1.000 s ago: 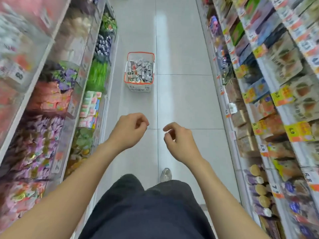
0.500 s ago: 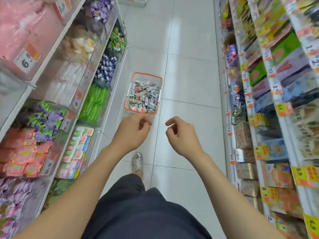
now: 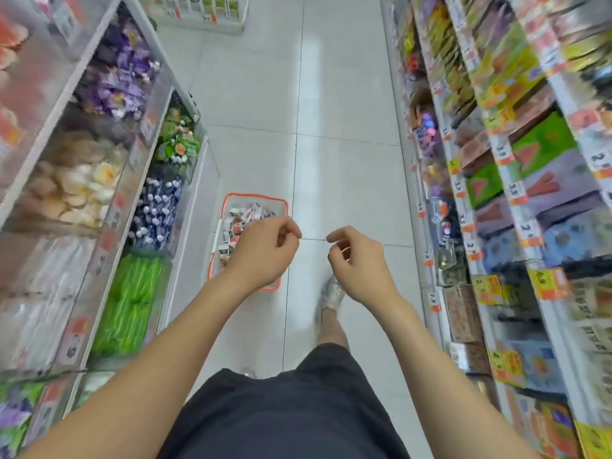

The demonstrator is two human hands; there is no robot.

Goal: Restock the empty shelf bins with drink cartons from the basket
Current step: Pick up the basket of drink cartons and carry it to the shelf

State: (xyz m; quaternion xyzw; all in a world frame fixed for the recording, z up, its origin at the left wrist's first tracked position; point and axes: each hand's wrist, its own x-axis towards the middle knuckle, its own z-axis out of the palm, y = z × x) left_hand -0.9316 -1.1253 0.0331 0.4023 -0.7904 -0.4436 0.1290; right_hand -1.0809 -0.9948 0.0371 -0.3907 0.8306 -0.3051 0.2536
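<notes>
An orange-rimmed white basket [image 3: 228,201] stands on the aisle floor by the left shelving, filled with several small drink cartons [image 3: 240,218]. My left hand [image 3: 265,251] hangs in the air in front of the basket and hides its near half; the fingers are loosely curled with nothing in them. My right hand [image 3: 357,261] floats to the right of the basket over the floor tiles, fingers curled and empty too. Both forearms reach forward from the bottom of the view.
Clear bins of wrapped sweets [image 3: 132,299] line the left shelving. Boxed goods with yellow and orange price tags [image 3: 496,180] fill the right shelving. A white tiled aisle [image 3: 331,111] runs ahead to a low display rack [image 3: 198,11]. My foot [image 3: 331,294] steps forward.
I have walked up the aisle, so the basket has come from far ahead to just under my left hand. Both hands stay curled and empty.
</notes>
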